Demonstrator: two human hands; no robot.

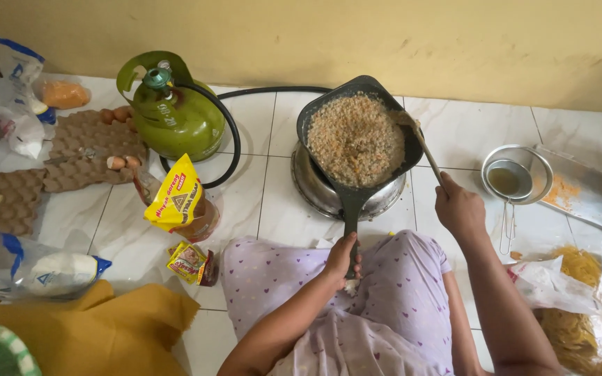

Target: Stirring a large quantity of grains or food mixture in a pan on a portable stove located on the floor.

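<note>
A dark square pan (315, 111) full of crumbly fried rice (355, 139) sits on a round metal stove (309, 186) on the tiled floor. My left hand (343, 256) grips the pan's long handle above my knee. My right hand (458, 209) holds a wooden spatula (421, 139), whose tip rests at the pan's right rim.
A green gas cylinder (172, 111) with a black hose (231, 139) stands to the left, by egg trays (81, 146) and a yellow oil pouch (175, 198). A metal strainer (511, 182) and steel tray (583, 191) lie right. A bag of noodles (580, 313) sits near my right arm.
</note>
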